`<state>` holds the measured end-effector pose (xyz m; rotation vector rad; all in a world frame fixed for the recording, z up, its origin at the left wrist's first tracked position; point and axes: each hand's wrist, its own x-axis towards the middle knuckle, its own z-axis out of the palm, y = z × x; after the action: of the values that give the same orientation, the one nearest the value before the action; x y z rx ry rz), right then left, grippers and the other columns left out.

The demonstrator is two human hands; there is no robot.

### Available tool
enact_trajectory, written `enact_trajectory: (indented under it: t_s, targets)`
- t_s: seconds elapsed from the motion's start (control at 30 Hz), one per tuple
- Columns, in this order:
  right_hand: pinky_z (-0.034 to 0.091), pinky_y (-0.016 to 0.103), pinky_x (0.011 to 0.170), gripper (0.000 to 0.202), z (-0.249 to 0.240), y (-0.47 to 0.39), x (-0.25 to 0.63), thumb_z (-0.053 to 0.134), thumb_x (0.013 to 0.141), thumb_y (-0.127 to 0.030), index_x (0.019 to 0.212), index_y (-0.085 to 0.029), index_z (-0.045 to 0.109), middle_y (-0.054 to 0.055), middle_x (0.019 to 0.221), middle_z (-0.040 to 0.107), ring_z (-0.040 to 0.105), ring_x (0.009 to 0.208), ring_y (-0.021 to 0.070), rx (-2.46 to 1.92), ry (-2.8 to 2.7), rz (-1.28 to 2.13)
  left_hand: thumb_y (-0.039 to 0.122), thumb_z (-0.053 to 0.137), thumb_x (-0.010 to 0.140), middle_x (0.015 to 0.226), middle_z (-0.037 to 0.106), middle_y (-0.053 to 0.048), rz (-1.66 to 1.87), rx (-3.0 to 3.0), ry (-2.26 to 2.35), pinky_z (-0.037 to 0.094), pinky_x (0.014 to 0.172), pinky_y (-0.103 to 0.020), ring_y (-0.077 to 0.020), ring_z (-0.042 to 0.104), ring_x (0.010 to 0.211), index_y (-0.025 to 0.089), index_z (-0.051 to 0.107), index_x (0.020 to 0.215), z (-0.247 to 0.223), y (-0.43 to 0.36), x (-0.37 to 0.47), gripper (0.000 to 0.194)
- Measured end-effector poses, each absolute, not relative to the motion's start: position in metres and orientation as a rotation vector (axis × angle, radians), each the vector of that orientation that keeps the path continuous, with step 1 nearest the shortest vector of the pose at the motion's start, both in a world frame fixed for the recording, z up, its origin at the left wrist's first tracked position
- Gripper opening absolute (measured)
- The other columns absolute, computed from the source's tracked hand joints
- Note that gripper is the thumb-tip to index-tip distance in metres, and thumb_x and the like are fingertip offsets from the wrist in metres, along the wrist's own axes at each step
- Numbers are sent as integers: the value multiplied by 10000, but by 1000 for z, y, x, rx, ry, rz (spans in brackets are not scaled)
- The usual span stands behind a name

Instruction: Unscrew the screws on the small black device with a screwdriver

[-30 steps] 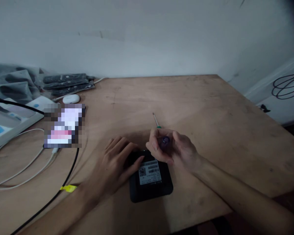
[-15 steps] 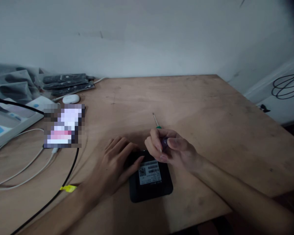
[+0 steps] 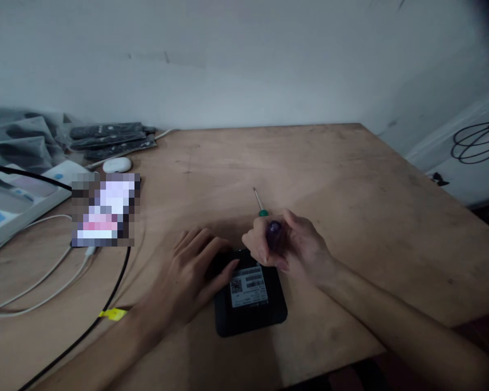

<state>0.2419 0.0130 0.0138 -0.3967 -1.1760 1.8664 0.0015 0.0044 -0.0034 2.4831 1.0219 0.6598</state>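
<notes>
A flat black electronic device (image 3: 250,320) with rounded corners and a white printed label (image 3: 248,288) lies on the table, label side up. My left hand (image 3: 198,266) grips its upper left corner, thumb on top and fingers along the far side. Over the device's upper right corner, my right hand (image 3: 293,244) is closed around the purple handle of a screwdriver (image 3: 274,233), held upright. Its shaft and tip are hidden under the hand. Just beyond lies a second screwdriver (image 3: 262,209) with a green handle, partly covered by my right hand.
On the left are a phone (image 3: 108,209) with a blurred screen, a white cable and a black cable with a yellow tag (image 3: 113,314). Behind them sit a white earbud case (image 3: 117,165), a power strip (image 3: 28,201) and plastic-wrapped dark items (image 3: 110,136). A wall borders the table's back.
My right thumb has lifted off the purple handle and swung up and away, so more of the handle shows. My left hand and the device stay put.
</notes>
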Motion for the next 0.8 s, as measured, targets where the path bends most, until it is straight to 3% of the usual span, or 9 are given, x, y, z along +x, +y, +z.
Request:
enact_trajectory:
  t_s: [0.1, 0.3, 0.43, 0.63, 0.8]
  targets:
    - [244, 301, 503, 674, 15, 12, 242, 435, 1097, -676, 745, -172, 713, -26, 552, 447, 355, 496, 128, -439, -1185, 1867, 377, 597, 1115, 1074, 673, -63, 631, 2492, 1021, 449, 910, -440, -252, 591, 995, 219, 702, 1160, -3, 5, 1, 195]
    - [242, 272, 482, 457, 15, 13, 243, 680, 1004, -574, 785, -173, 652, -25, 690, 493, 362, 532, 109, -409, -1096, 1938, 359, 618, 1106, 1062, 667, -53, 648, 2479, 1026, 449, 900, -432, -243, 593, 982, 218, 697, 1177, -3, 4, 1, 177]
    - [248, 260, 486, 376, 14, 14, 243, 738, 971, -518, 838, -192, 604, -37, 687, 491, 347, 542, 110, -363, -1072, 1967, 345, 623, 1103, 1064, 662, -53, 651, 2492, 1021, 444, 898, -431, -244, 587, 980, 217, 690, 1177, -4, 4, 1, 162]
    - [238, 257, 509, 317, 13, 13, 241, 739, 982, -480, 945, -207, 584, -73, 624, 457, 311, 516, 105, -311, -1082, 1947, 351, 616, 1109, 1057, 654, -54, 639, 2490, 1014, 441, 898, -427, -239, 577, 970, 212, 683, 1179, -2, 4, 1, 170]
    - [237, 280, 515, 557, 12, 13, 241, 493, 1093, -656, 864, -176, 659, -73, 537, 394, 291, 465, 106, -370, -1145, 1884, 365, 607, 1113, 1077, 671, -59, 622, 2485, 1037, 436, 910, -441, -253, 589, 1002, 213, 681, 1165, -3, 4, 0, 177]
